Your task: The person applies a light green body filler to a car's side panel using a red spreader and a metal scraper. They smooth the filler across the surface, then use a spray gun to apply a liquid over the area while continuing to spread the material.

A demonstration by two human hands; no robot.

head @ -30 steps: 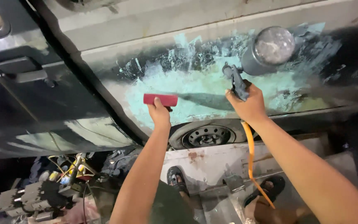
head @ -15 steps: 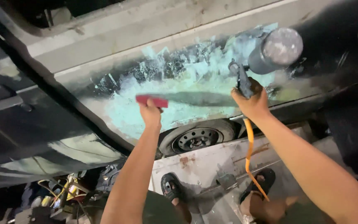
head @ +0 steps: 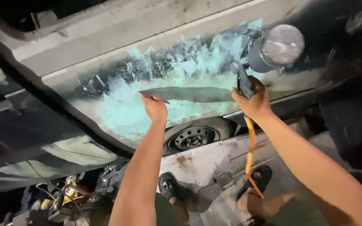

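L hand (head: pixel 155 109) is closed round a red spreader (head: pixel 156 98), its edge pressed to the car body panel (head: pixel 118 109) on the pale green filler patch. R hand (head: pixel 253 102), further right along the panel, is wrapped tight on a spray gun (head: pixel 269 52) w/ orange hose (head: pixel 250 150) hanging below. A wheel (head: pixel 195 136) sits under the panel, between both arms.
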